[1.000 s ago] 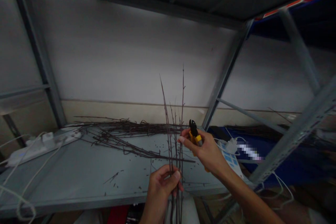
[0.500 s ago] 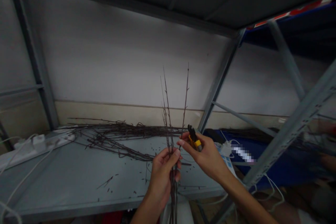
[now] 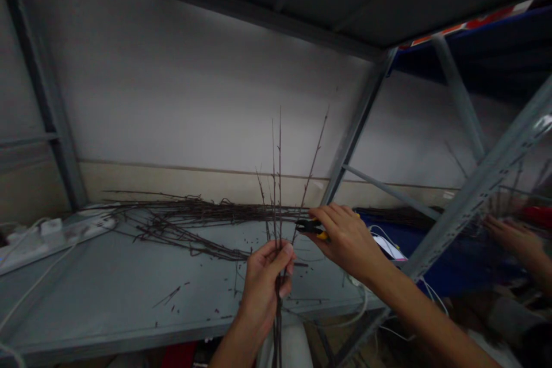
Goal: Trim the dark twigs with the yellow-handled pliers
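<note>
My left hand (image 3: 268, 273) is closed round a small bunch of thin dark twigs (image 3: 278, 207), held upright in front of the shelf edge. One twig (image 3: 314, 164) leans out to the right of the others. In my right hand (image 3: 347, 236) is a pair of cutting pliers (image 3: 317, 229) with yellow-and-black handles. Their dark jaws point left, at the leaning twig just above my left hand; whether they touch it I cannot tell. Behind the hands, a heap of similar twigs (image 3: 207, 211) lies across the grey shelf (image 3: 129, 282).
Small cut bits (image 3: 172, 296) are scattered over the shelf. A white power strip (image 3: 92, 230) with plugs and cables lies at the left. Metal posts (image 3: 362, 126) stand to the right, and a dark shelf hangs overhead. Another person's hand (image 3: 517, 238) is at the far right.
My right hand has turned, bringing the pliers from upright to pointing left at the leaning twig. That twig tilts further right. The other person's hand has come into clearer view.
</note>
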Demonstrator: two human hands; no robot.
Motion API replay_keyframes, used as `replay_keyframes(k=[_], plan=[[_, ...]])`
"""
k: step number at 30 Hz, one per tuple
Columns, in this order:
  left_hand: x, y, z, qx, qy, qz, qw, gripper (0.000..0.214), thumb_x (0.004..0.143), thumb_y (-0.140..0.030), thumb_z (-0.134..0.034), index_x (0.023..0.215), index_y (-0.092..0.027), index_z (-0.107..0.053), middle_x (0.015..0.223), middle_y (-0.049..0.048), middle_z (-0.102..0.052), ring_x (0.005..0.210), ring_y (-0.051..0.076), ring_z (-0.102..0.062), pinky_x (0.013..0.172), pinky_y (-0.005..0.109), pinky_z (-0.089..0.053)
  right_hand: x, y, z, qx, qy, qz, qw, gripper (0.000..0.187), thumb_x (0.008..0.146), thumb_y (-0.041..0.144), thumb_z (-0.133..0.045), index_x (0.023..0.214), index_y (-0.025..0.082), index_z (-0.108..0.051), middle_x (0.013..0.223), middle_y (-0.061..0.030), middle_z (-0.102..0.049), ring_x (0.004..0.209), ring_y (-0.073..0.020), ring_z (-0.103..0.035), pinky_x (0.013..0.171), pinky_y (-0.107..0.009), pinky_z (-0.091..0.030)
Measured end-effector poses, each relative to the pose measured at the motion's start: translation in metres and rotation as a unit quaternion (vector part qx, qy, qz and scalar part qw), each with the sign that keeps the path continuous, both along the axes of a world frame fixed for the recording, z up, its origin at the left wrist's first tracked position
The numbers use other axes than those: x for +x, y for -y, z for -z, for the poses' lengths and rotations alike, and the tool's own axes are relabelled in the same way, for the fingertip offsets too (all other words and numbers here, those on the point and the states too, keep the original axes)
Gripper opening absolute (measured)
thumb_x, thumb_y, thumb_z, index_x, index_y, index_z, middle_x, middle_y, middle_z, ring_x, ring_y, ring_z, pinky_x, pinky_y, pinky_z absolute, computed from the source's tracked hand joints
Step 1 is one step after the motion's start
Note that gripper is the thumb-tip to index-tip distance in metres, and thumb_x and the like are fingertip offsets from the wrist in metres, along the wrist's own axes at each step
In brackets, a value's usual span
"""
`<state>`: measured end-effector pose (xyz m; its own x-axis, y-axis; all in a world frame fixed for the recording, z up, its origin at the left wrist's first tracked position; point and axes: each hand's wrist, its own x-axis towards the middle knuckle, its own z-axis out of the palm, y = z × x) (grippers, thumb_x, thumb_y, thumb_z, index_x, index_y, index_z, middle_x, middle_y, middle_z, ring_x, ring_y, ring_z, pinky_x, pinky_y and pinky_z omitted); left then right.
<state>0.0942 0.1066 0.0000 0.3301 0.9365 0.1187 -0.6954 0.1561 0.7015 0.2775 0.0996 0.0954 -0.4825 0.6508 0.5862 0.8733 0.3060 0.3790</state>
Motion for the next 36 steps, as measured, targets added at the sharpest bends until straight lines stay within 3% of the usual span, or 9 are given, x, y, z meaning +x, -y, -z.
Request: replay_keyframes(k=[10, 17, 20, 22, 24, 26, 30, 32, 36], plan=[[-0.008, -0.001, -0.006, 0.003, 0.010, 0.043, 0.999, 0.034, 0.074, -0.038, -0.086, 0.083, -0.012, -0.068, 0.073, 0.0014, -0.057, 0.053, 0.005, -0.039, 0.034, 0.012, -0.020, 0.000, -0.008, -0.001, 0.025, 0.051, -0.005, 0.998, 0.030, 0.085, 0.020, -0.070, 0.114, 0.013, -0.063, 0.102, -0.0114, -0.070, 0.095, -0.0298, -0.058, 0.088, -0.042, -0.040], [-0.007, 0.001, -0.005, -0.008, 0.016, 0.058, 0.998, 0.034, 0.072, -0.037, -0.088, 0.081, -0.011, -0.067, 0.073, 0.0017, -0.057, 0.053, 0.005, -0.040, 0.035, 0.012, -0.018, 0.006, -0.014, 0.006, 0.070, 0.065, -0.057, 0.994, 0.009, 0.088, 0.013, -0.059, 0.092, 0.015, -0.066, 0.080, -0.0076, -0.068, 0.076, -0.0237, -0.058, 0.073, -0.036, -0.039], [-0.007, 0.000, -0.006, -0.026, 0.037, 0.050, 0.998, 0.034, 0.072, -0.035, -0.088, 0.083, -0.011, -0.067, 0.077, 0.0016, -0.057, 0.055, 0.005, -0.042, 0.035, 0.012, -0.019, 0.003, -0.016, 0.019, 0.025, 0.021, -0.062, 0.998, 0.019, 0.090, 0.013, -0.053, 0.076, 0.018, -0.064, 0.071, -0.0051, -0.066, 0.068, -0.0212, -0.059, 0.065, -0.034, -0.039], [-0.008, -0.002, -0.005, -0.035, 0.047, 0.040, 0.998, 0.034, 0.071, -0.034, -0.089, 0.084, -0.012, -0.067, 0.078, 0.0012, -0.056, 0.057, 0.005, -0.043, 0.035, 0.011, -0.020, -0.003, -0.016, 0.025, -0.019, -0.087, -0.048, 0.995, 0.023, 0.092, 0.021, -0.055, 0.070, 0.020, -0.063, 0.066, -0.0034, -0.065, 0.062, -0.0191, -0.059, 0.061, -0.031, -0.039], [-0.009, -0.005, -0.002, -0.037, 0.044, 0.033, 0.998, 0.035, 0.071, -0.035, -0.089, 0.086, -0.011, -0.068, 0.079, 0.0013, -0.056, 0.058, 0.005, -0.043, 0.035, 0.011, -0.021, -0.011, -0.014, 0.026, -0.070, -0.249, -0.023, 0.966, 0.028, 0.093, 0.035, -0.060, 0.069, 0.020, -0.064, 0.064, -0.0023, -0.066, 0.058, -0.0180, -0.060, 0.059, -0.030, -0.042], [-0.009, -0.007, 0.001, -0.040, 0.032, 0.033, 0.998, 0.036, 0.071, -0.036, -0.089, 0.087, -0.011, -0.068, 0.079, 0.0019, -0.057, 0.057, 0.005, -0.044, 0.035, 0.011, -0.020, -0.021, -0.011, 0.020, -0.115, -0.400, -0.014, 0.909, 0.034, 0.091, 0.049, -0.063, 0.072, 0.020, -0.067, 0.068, -0.0029, -0.070, 0.062, -0.0194, -0.064, 0.062, -0.030, -0.047], [-0.009, -0.008, 0.004, -0.037, 0.014, 0.033, 0.999, 0.039, 0.070, -0.040, -0.089, 0.088, -0.012, -0.068, 0.079, 0.0018, -0.058, 0.056, 0.005, -0.043, 0.033, 0.011, -0.019, -0.037, -0.005, -0.001, -0.174, -0.557, -0.048, 0.811, 0.040, 0.081, 0.057, -0.072, 0.093, 0.019, -0.075, 0.084, -0.0064, -0.077, 0.077, -0.0241, -0.070, 0.066, -0.032, -0.052], [-0.009, -0.008, 0.004, -0.031, 0.011, 0.038, 0.999, 0.041, 0.069, -0.042, -0.089, 0.087, -0.012, -0.068, 0.077, 0.0014, -0.058, 0.055, 0.005, -0.041, 0.033, 0.011, -0.019, -0.043, -0.005, -0.009, -0.187, -0.579, -0.069, 0.790, 0.041, 0.077, 0.056, -0.076, 0.098, 0.020, -0.074, 0.088, -0.0070, -0.077, 0.078, -0.0233, -0.070, 0.066, -0.032, -0.053], [-0.007, -0.008, 0.002, -0.042, 0.006, 0.035, 0.998, 0.046, 0.065, -0.045, -0.092, 0.087, -0.012, -0.068, 0.075, 0.0006, -0.058, 0.053, 0.004, -0.040, 0.032, 0.010, -0.019, -0.048, -0.007, -0.018, -0.199, -0.569, -0.085, 0.794, 0.034, 0.080, 0.052, -0.074, 0.086, 0.019, -0.070, 0.079, -0.0052, -0.075, 0.067, -0.0194, -0.065, 0.057, -0.029, -0.049]])
